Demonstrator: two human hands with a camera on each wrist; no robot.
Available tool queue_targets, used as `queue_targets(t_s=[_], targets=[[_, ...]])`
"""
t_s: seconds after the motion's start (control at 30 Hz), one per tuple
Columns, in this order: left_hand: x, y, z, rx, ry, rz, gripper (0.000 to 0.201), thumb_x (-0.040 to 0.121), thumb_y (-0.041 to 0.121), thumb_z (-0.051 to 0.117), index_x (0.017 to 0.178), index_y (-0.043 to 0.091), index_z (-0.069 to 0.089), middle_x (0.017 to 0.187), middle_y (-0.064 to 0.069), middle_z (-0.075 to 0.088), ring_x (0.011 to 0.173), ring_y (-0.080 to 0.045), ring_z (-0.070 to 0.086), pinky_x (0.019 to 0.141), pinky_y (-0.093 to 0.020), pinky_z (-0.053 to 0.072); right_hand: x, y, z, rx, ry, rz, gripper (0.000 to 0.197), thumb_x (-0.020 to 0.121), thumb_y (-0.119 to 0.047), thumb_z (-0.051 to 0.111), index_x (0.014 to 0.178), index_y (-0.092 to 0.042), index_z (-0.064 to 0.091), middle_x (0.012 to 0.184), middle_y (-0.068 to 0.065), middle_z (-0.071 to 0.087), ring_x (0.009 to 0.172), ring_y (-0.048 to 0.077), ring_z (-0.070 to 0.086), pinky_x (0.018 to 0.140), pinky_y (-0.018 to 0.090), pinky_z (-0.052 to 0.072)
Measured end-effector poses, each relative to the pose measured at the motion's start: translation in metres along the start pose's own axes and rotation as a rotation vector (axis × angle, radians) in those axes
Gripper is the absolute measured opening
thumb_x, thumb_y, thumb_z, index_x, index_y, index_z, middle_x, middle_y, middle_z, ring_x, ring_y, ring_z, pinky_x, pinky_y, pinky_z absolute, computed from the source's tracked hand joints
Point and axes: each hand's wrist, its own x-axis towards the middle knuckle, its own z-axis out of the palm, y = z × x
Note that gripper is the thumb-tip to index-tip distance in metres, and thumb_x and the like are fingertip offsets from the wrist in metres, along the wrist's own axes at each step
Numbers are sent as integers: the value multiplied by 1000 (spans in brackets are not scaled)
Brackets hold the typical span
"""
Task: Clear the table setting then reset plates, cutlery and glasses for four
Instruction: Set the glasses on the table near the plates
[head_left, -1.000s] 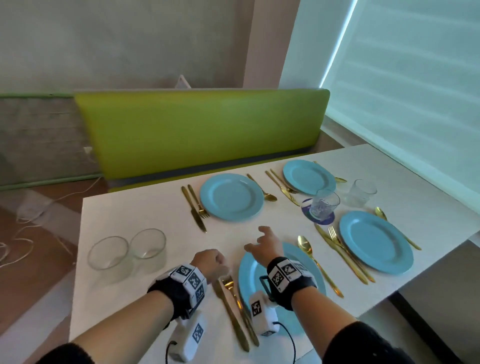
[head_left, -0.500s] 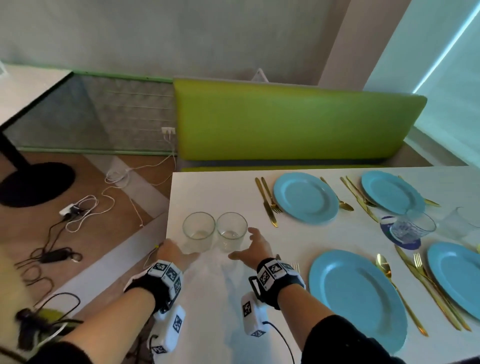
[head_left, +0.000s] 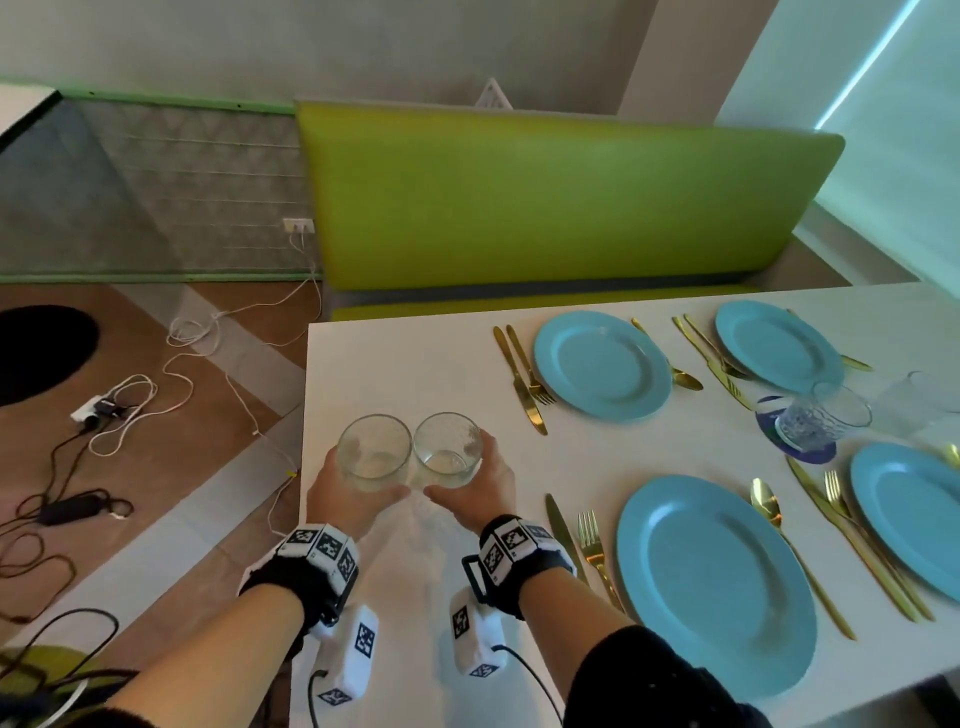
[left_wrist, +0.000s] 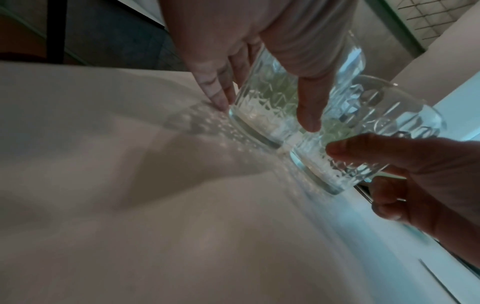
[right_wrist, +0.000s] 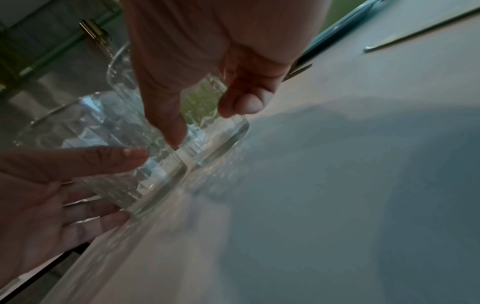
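Observation:
Two clear patterned glasses stand side by side near the left edge of the white table (head_left: 395, 364). My left hand (head_left: 345, 491) grips the left glass (head_left: 374, 447), thumb on its near side. My right hand (head_left: 475, 491) grips the right glass (head_left: 447, 447). In the left wrist view my thumb and fingers (left_wrist: 218, 98) wrap the left glass (left_wrist: 265, 102) down near its base. The right wrist view shows the right glass (right_wrist: 207, 133) held the same way, with the left glass (right_wrist: 116, 154) beside it. Both bases are at the tabletop. The four blue plates include a near plate (head_left: 714, 582) and a far plate (head_left: 602, 364).
Gold knives, forks and spoons flank each plate; a knife and fork (head_left: 587, 540) lie just right of my right wrist. Two more glasses stand at the right, one (head_left: 826, 421) on a dark blue coaster. A green bench (head_left: 545, 197) backs the table. Cables (head_left: 130, 405) litter the floor at left.
Both hands have moved left from the near plate to the two glasses and closed round them. The head view has turned left with them.

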Motion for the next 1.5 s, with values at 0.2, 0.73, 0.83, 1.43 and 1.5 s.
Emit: queue_targets(t_s=[0.2,0.73,0.83,1.43,1.5], targets=[[-4,17,5,50,19,30,86,63,20,85,137,14,42,140,-8,51,127,-27,49,104,-34,38,2,4,-18,1,31,45,76,64,-34,80,129,-21,42,127,-1,54,117,18,51,90,24,43],[-22,110,119,175,-227,222,86,58,25,88,133,15,47,130,-6,59,119,-24,55,98,-27,43,37,97,-232,-16,499,377,76,61,-36,79,124,-14,44,120,12,60,113,29,56,92,36,47],[-26,123,143,190,-262,235,86,57,26,88,133,17,48,126,-6,62,116,-23,58,96,-28,46,45,119,-252,-96,529,425,81,60,-42,78,127,-13,42,125,13,57,120,31,50,102,42,40],[-34,143,212,249,-293,226,85,57,23,88,132,16,48,127,-5,61,118,-21,57,99,-25,44,70,169,-274,-114,497,454,85,65,-41,78,132,-10,39,132,14,51,128,30,42,109,40,27],[-35,143,214,257,-292,219,84,58,23,88,131,16,48,127,-5,61,118,-21,57,98,-24,44,71,172,-275,-86,499,439,82,65,-40,79,131,-12,41,131,13,52,127,29,42,109,40,26]])
